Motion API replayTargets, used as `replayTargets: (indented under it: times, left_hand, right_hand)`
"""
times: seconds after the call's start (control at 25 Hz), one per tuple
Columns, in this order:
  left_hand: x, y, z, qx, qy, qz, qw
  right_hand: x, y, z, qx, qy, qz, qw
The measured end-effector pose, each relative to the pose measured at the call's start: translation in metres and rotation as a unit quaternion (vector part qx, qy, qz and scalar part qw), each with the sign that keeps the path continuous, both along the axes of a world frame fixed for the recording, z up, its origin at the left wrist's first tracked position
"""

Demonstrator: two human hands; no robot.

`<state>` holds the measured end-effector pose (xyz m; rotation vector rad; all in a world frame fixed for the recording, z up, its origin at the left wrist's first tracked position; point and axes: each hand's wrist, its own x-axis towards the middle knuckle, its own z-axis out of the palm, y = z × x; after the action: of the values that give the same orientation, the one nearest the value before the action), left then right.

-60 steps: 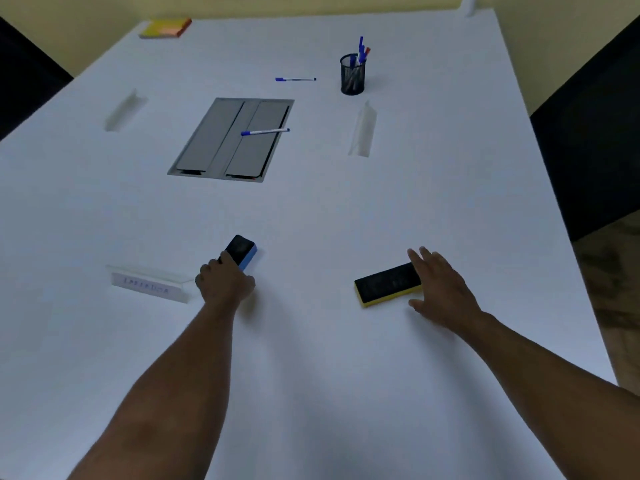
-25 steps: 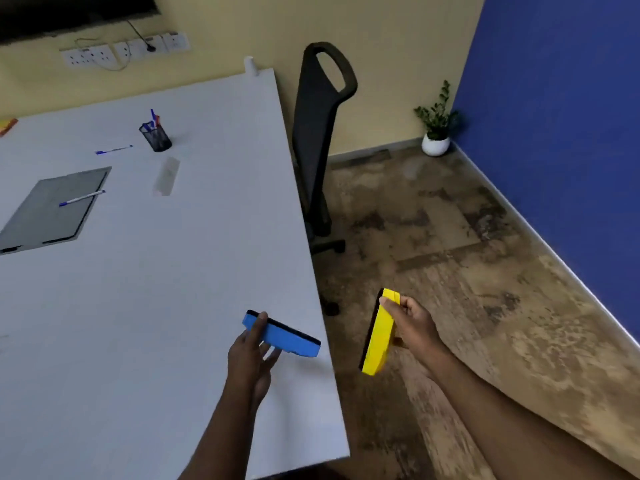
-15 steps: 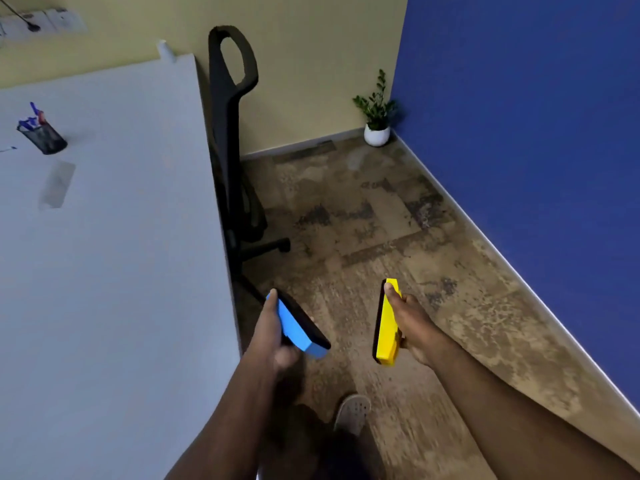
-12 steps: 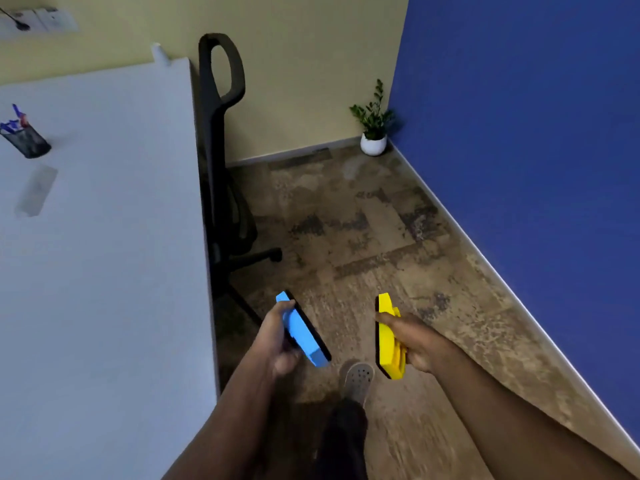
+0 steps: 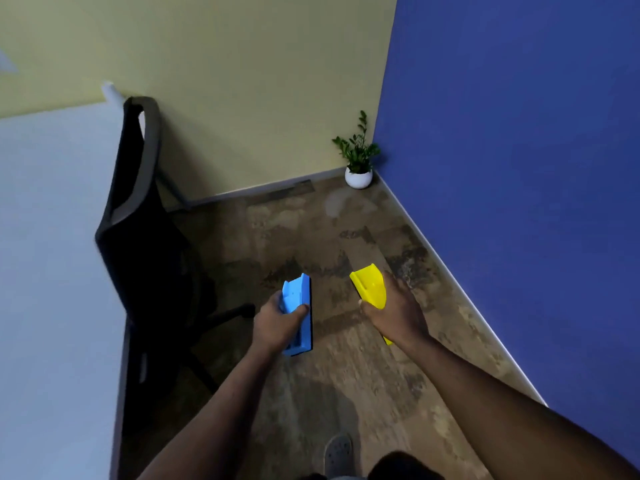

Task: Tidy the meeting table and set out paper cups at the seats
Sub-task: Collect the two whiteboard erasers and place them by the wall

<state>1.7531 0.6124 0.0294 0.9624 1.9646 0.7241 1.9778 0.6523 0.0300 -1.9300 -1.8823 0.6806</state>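
Note:
My left hand (image 5: 277, 323) grips a blue whiteboard eraser (image 5: 297, 308), its plastic back turned up and its dark felt edge to the right. In my right hand (image 5: 394, 315) is a yellow eraser (image 5: 370, 287), held tilted with its front end pointing away from me. Both erasers are over the floor, to the right of the white meeting table (image 5: 52, 271). No paper cups are in view.
A black office chair (image 5: 138, 220) stands against the table's right edge. A small potted plant (image 5: 358, 161) sits in the corner where the yellow wall meets the blue wall (image 5: 519, 168). My shoe (image 5: 337, 453) shows on the brown patterned floor.
Both erasers were lifted off the table and carried to the right, away from it. The view has swung toward the corner, and the pen holder and pens have left the frame.

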Motion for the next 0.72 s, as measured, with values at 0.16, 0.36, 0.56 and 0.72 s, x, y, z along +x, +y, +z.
replayTargets:
  times: [0.16, 0.36, 0.56, 0.72]
  left_hand:
    - [0.006, 0.095, 0.001, 0.007, 0.049, -0.024, 0.998]
    - [0.005, 0.224, -0.002, 0.016, 0.022, 0.015, 1.000]
    - [-0.010, 0.338, 0.022, 0.000, 0.014, 0.107, 0.994]
    - [-0.040, 0.408, 0.039, 0.027, 0.020, 0.186, 0.982]
  right_hand:
    - [0.001, 0.103, -0.002, 0.025, -0.024, 0.048, 0.998]
    - [-0.009, 0.256, -0.014, 0.038, 0.017, 0.084, 0.996]
    - [-0.032, 0.409, 0.001, 0.004, 0.041, 0.140, 0.989]
    - [-0.068, 0.507, 0.009, -0.011, 0.014, 0.197, 0.980]
